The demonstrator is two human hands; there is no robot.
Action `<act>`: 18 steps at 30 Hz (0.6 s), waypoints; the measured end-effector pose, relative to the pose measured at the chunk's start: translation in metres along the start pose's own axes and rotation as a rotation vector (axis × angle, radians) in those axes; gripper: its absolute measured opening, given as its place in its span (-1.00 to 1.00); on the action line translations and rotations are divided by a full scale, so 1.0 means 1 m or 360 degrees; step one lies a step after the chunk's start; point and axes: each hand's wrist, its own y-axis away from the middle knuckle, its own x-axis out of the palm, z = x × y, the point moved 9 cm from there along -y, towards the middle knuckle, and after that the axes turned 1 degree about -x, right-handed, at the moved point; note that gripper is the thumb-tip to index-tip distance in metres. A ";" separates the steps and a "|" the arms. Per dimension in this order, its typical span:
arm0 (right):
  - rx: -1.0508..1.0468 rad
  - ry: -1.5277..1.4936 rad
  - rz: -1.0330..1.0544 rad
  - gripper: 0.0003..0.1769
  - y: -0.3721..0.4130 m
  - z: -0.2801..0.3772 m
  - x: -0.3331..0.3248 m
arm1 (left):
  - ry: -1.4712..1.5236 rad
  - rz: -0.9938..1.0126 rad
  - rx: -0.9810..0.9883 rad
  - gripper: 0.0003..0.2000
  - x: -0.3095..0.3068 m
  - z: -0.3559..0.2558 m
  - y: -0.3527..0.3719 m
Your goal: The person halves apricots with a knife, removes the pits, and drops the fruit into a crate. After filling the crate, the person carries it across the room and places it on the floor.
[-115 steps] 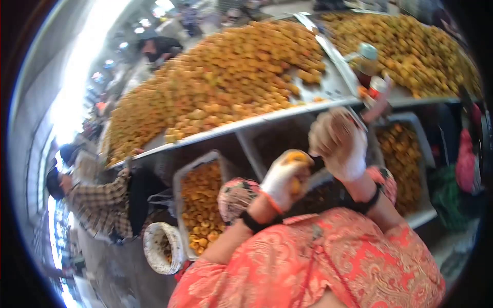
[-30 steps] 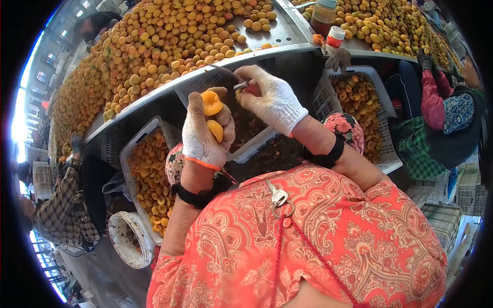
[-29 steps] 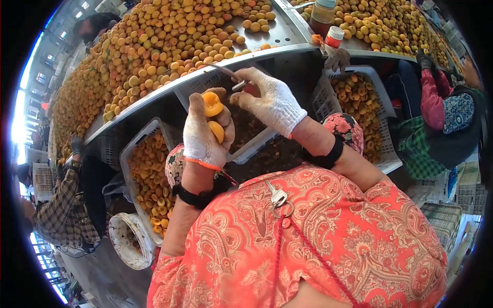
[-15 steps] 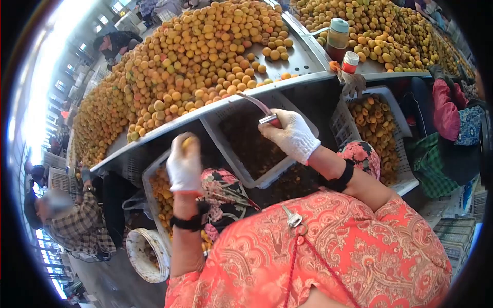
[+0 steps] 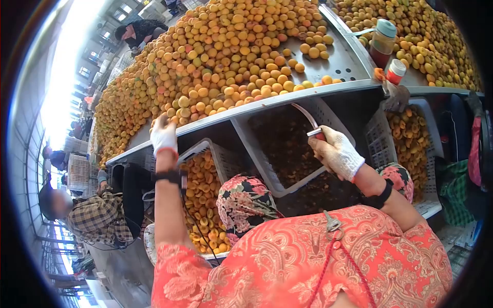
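Note:
My left hand, in a white glove, reaches the front edge of the metal table, at the near side of a large heap of orange-yellow fruit. Its fingertips are among the nearest fruits; whether they hold one cannot be made out. In my right hand, also gloved, is the red handle of a curved knife, its blade pointing up and left over a crate of dark pieces. Below my left hand stands a crate of split fruit.
A bottle with a teal lid and a red jar with a white lid stand on the table's divider. Another crate of split fruit is at the right. A person in a checked shirt sits at the left.
My left hand has moved from above the crates to the fruit heap's edge; the fruit it held no longer shows. My right hand still holds the knife. The view has shifted, uncovering the left crate.

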 end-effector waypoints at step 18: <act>-0.0110 -0.0279 0.0033 -0.84 -0.015 0.011 -0.001 | 0.1884 0.0890 -0.0151 -0.53 0.073 -0.145 0.043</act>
